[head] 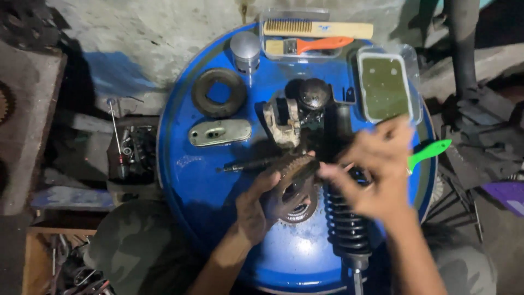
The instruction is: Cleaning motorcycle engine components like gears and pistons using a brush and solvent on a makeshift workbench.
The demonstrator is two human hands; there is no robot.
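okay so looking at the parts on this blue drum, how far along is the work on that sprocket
Already laid out on the blue drum top: piston, rubber ring, metal cover, brushes and a tray of greenish liquid. In hand: the left hand grips the grimy sprocket, and the blurred right hand reaches to it. The sprocket and the shock absorber look dirty, so cleaning seems unfinished.

- A blue drum top (185, 180) serves as the bench.
- On it: a rubber ring (219, 92), a silver piston (245, 50), an oval metal cover (219, 132).
- At the far edge: a wooden brush (316, 28), an orange-handled paintbrush (308, 46), a tub of greenish liquid (385, 87).
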